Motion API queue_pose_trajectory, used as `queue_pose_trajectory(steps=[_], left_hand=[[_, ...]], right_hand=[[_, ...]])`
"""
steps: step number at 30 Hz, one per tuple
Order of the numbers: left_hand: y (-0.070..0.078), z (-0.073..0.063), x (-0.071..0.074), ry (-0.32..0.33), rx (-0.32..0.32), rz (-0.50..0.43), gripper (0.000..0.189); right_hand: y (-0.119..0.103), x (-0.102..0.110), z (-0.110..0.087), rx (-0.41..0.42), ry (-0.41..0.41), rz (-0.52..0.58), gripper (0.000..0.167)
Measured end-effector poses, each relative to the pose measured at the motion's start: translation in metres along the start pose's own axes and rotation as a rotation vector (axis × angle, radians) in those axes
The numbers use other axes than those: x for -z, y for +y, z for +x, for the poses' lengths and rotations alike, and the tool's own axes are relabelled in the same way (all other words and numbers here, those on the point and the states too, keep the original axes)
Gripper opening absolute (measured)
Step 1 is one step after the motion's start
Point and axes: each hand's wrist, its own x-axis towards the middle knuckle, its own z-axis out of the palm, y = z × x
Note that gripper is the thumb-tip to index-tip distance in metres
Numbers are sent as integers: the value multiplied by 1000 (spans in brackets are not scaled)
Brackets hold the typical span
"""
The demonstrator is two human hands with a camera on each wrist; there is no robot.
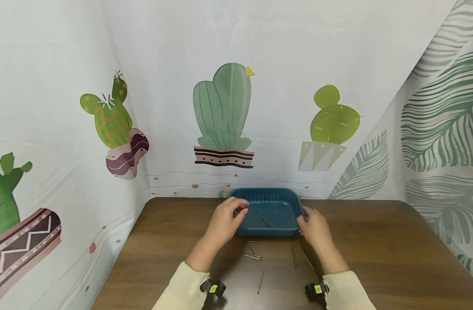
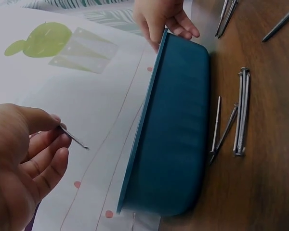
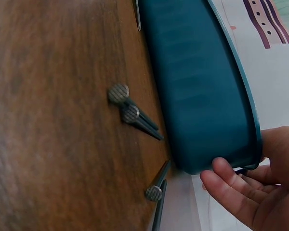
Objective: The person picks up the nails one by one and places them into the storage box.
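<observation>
Between the thumb and fingertips of my left hand [image 1: 224,218] is a thin metal nail [image 2: 75,137], held above the left part of a blue plastic basket [image 1: 265,233]. Several nails [image 1: 264,220] lie inside the basket on its floor. At the basket's right end my right hand [image 1: 316,227] grips the rim, thumb and fingers on either side of the wall. In the right wrist view, two of its fingers [image 3: 224,168] reach under the corner.
On the brown wooden table [image 1: 360,241], in front of the basket, several nails [image 1: 252,256] lie in a loose cluster. More nails [image 1: 294,258] lie near the right forearm, and a single nail [image 1: 261,282] lies closer to me. A cactus-print cloth [image 1: 283,129] hangs behind the table.
</observation>
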Motion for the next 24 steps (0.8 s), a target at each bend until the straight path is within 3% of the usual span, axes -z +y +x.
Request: queue_pose_trajectory(steps=[7,16,24], left_hand=[[0,11,-2,12,12,-6,15],[-2,22,-6,79,0,18,12],[-2,27,-6,84,43,8,12]], right_hand=[[0,0,1,-3,8,-7,50],[-1,0,0,-3,5,-16,51],[-1,-1,0,-3,6,-21,51]])
